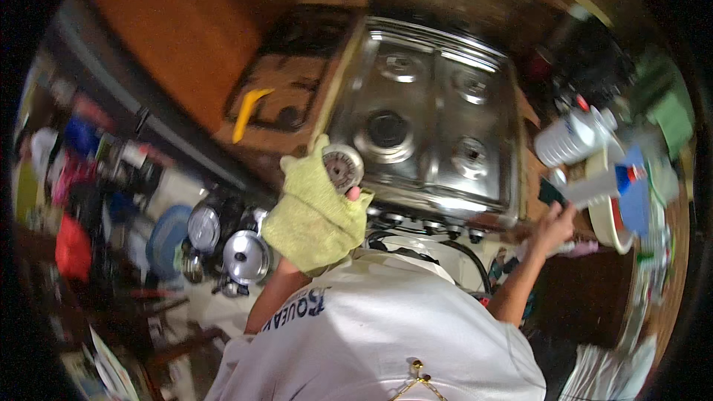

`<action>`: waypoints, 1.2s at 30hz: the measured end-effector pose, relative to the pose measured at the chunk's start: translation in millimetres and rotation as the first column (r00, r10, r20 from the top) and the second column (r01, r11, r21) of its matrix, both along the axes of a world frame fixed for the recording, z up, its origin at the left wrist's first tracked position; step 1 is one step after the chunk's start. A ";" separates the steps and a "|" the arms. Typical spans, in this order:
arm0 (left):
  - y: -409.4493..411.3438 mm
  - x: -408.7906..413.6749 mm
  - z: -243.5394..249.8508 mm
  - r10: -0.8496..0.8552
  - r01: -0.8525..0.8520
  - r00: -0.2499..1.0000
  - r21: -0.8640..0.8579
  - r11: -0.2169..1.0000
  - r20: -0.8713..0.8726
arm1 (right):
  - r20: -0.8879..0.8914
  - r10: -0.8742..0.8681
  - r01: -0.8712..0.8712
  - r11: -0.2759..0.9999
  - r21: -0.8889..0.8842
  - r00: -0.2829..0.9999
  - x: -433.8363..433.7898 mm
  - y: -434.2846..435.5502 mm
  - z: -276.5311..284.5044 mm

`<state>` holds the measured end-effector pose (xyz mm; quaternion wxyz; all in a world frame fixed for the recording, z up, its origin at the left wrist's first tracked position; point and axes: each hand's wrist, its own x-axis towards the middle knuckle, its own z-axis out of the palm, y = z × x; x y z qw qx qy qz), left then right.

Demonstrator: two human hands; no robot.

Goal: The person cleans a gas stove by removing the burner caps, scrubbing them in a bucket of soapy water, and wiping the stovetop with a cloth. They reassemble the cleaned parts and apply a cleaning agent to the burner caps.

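My left hand (353,194) is mostly hidden under a yellow-green cloth (312,214). It holds a round metal burner head (342,168) in the cloth, by the front left corner of a stainless steel gas cooktop (434,122). No grates sit over the cooktop's burners; a dark round cap (387,128) covers the front left one. My right hand (557,225) reaches to the right of the cooktop. Its fingertips meet a dark green pad (550,191) and the end of a translucent bottle (593,194) with a blue and red top. Blur hides whether they grip either.
Black pan grates (295,122) and a yellow tool (248,114) lie left of the cooktop. A white plastic jug (568,136) and a cream tub (607,228) stand on the right. Control knobs (431,227) line the front. Lidded pots (245,256) sit low at left.
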<state>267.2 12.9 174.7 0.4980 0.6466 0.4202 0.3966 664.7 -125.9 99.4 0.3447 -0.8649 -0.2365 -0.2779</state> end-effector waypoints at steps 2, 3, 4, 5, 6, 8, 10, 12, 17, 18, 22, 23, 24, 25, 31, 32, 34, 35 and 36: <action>-10.8 -26.0 10.4 0.165 -0.135 0.975 0.196 0.971 -0.147 | -0.135 0.402 -0.331 0.869 0.367 0.906 -37.0 13.9 20.1; -17.5 -39.2 16.8 0.260 -0.193 0.942 0.290 0.937 -0.213 | -0.152 0.619 -0.439 0.689 0.577 0.771 -60.2 29.4 27.7; -23.8 -52.0 24.4 0.356 -0.242 0.893 0.373 0.896 -0.274 | -0.148 0.751 -0.527 0.575 0.625 0.644 -87.6 48.1 36.0; -30.3 -64.3 31.6 0.448 -0.284 0.833 0.443 0.850 -0.326 | -0.134 0.874 -0.579 0.416 0.701 0.466 -117.0 67.4 44.6; -37.7 -76.4 38.9 0.525 -0.316 0.765 0.493 0.811 -0.373 | -0.173 0.909 -0.639 0.393 0.662 0.380 -150.0 86.4 52.4; -53.1 -98.9 50.1 0.624 -0.392 0.620 0.501 0.772 -0.476 | -0.241 0.969 -0.599 0.228 0.768 0.060 -223.3 116.6 65.5; -67.0 -123.0 56.7 0.717 -0.373 0.519 0.631 0.680 -0.466 | -0.197 0.938 -0.403 0.069 0.913 -0.286 -300.2 135.7 78.6; -84.5 -147.6 54.8 0.775 -0.335 0.432 0.715 0.613 -0.461 | -0.117 0.879 -0.342 -0.055 0.938 -0.463 -371.2 141.2 90.3; -109.2 -211.6 18.3 0.863 -0.514 0.397 0.704 0.491 -0.312 | -0.218 0.635 -0.452 -0.232 0.861 -0.742 -494.8 117.3 105.1; -112.6 -223.5 7.3 0.883 -0.553 0.435 0.722 0.415 -0.175 | -0.211 0.538 -0.397 -0.256 0.881 -0.816 -508.6 106.0 103.7; -134.7 -264.1 -37.3 0.849 -0.730 0.528 0.520 0.444 0.015 | -0.259 0.499 -0.451 -0.315 0.835 -0.827 -540.1 74.3 95.8; -139.2 -269.1 -45.9 0.835 -0.760 0.550 0.439 0.480 0.038 | -0.259 0.543 -0.493 -0.345 0.799 -0.799 -542.9 70.7 95.8; -142.6 -272.8 -52.9 0.813 -0.786 0.569 0.377 0.491 0.126 | -0.179 0.654 -0.581 -0.473 0.662 -0.735 -545.1 67.6 96.4; -145.7 -275.1 -58.1 0.784 -0.801 0.583 0.315 0.509 0.215 | -0.051 0.744 -0.661 -0.558 0.503 -0.667 -547.3 66.1 98.4; -150.0 -280.9 -74.2 0.542 -0.725 0.546 0.035 0.688 0.639 | 0.118 0.766 -0.757 -0.643 0.120 -0.632 -560.2 64.2 108.8; -156.3 -285.3 -76.3 0.614 -0.728 0.538 -0.049 0.684 0.578 | 0.103 0.757 -0.749 -0.654 0.104 -0.646 -562.5 57.4 106.6; -160.5 -292.8 -82.7 0.529 -0.663 0.535 -0.060 0.746 0.659 | 0.189 0.671 -0.662 -0.740 0.118 -0.717 -565.4 51.3 100.1; -161.4 -296.6 -86.9 0.360 -0.591 0.508 0.013 0.806 0.782 | 0.197 0.667 -0.664 -0.742 0.093 -0.718 -566.2 47.8 95.3; -160.3 -297.6 -91.4 0.228 -0.558 0.470 0.087 0.825 0.852 | 0.126 0.717 -0.707 -0.697 0.115 -0.686 -566.3 52.3 92.1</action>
